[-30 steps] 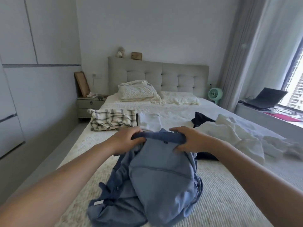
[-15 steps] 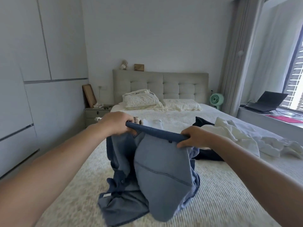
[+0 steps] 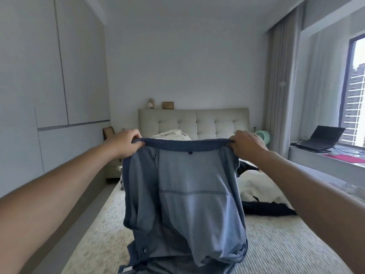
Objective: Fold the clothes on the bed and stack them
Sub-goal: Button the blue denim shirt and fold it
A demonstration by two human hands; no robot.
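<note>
Left hand (image 3: pixel 126 142), fingers curled tight around the left end of a dark collar. Blue shirt (image 3: pixel 189 194) held up over the bed (image 3: pixel 276 244), collar stretched level between both hands, lower part crumpled on the cover. Right hand (image 3: pixel 245 144), fingers pinching the collar's right end. White clothes (image 3: pixel 256 186) heaped on a dark garment (image 3: pixel 266 209) just right of the shirt. Laptop (image 3: pixel 324 138) on the window ledge, far right.

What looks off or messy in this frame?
Nothing damaged. The blue shirt held up by the left hand and right hand hangs bunched, its hem crumpled on the bed. A white garment lies unfolded over a dark one.
</note>
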